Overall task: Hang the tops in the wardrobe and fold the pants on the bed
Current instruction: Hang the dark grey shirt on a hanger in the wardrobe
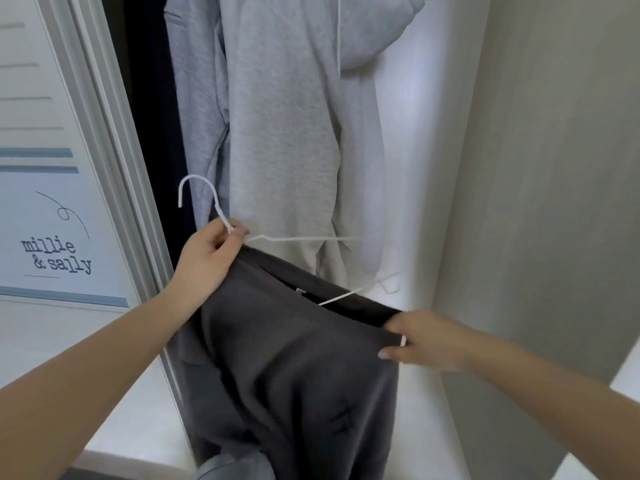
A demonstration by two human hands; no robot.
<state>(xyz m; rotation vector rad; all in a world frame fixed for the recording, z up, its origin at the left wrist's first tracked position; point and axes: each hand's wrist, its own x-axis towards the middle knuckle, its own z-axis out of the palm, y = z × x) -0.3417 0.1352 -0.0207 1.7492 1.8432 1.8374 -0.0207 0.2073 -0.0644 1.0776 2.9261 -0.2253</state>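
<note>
You face an open wardrobe (412,168), white inside, where a pale grey fleece hoodie (287,133) already hangs at the far centre. On the left is a white sliding door (62,216) printed with small lettering. Near you, low and central, a dark grey soft cotton top (294,368) drapes over a thin white wire hanger (207,199), partly threaded. Your left hand (207,258) pinches the hanger's neck just below the hook; your right hand (426,341) grips the top's shoulder edge, fingers curled round the fabric and wire tip. The top looks light, limp and likely to slide, so hold it at the shoulder seams.
</note>
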